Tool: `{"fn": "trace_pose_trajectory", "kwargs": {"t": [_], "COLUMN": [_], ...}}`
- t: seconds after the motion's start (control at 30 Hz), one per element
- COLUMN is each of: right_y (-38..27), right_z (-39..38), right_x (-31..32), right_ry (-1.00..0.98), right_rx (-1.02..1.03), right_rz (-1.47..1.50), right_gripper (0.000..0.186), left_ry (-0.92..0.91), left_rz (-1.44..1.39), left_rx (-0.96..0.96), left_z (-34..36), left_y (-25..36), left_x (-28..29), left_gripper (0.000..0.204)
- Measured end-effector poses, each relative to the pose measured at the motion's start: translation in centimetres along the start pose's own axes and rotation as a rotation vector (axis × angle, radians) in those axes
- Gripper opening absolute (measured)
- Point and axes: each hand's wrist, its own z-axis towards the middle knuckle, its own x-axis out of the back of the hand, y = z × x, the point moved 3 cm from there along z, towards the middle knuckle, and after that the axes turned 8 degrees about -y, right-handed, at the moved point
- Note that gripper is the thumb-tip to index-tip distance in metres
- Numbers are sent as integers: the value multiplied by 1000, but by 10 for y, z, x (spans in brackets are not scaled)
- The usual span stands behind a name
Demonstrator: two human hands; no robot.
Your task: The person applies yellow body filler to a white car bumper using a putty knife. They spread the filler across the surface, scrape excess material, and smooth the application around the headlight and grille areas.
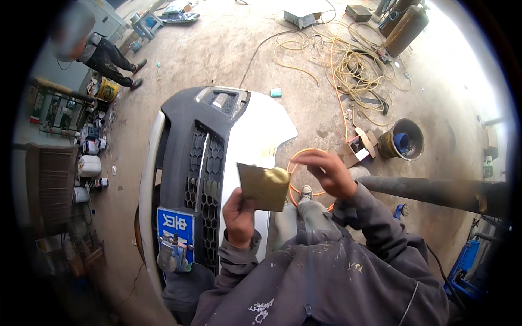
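My left hand [239, 220] grips a flat olive-coloured square board [258, 190] by its lower left, with a glossy yellow-green lump of paste [276, 175] at its upper right. My right hand [329, 171] is just right of the board, fingers extended and slightly bent, holding nothing that I can see. Beneath and left of my hands lies a car bumper [185, 103], black and white, with honeycomb grilles [209, 163], a light housing at its far end and pale yellowish patches on the white part. A blue number plate [168, 220] is on it, with a metal tool [173, 255] over its lower part.
A person [106, 57] stands at upper left, near cans and containers [88, 165]. Tangled yellow hoses [353, 70], gas cylinders [405, 30], a bucket [391, 144] and an open cardboard box [360, 149] lie ahead and right. A dark pipe [435, 190] crosses at right, above a blue jack [465, 266].
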Motion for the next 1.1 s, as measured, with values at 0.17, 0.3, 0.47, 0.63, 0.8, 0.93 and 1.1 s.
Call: {"fn": "trace_pose_trajectory", "kwargs": {"t": [0.17,0.3,0.47,0.63,0.8,0.93,1.1], "right_y": [111,161,156,105,86,22,-41], "right_z": [54,114,121,72,35,44,12], "right_x": [-18,-54,-78,-103,-85,-22,10], "right_ry": [109,-54,-119,-180,-304,-135,-109], "right_rx": [-196,-160,-124,17,47,-47,119], "right_rz": [-165,-398,-472,-566,-561,57,733], "right_gripper": [42,44,39,48,48,42,35], "left_ry": [279,403,397,428,374,288,140], "left_rz": [-16,66,97,70,38,59,5], "left_rx": [-42,-7,6,2,-18,51,161], "left_z": [-46,-81,-98,-88,-72,-56,-31], "left_y": [8,6,-6,-5,-7,-12,-17], "left_x": [48,66,66,52,39,19,-20], "left_gripper": [26,29,32,27,25,21,18]}}
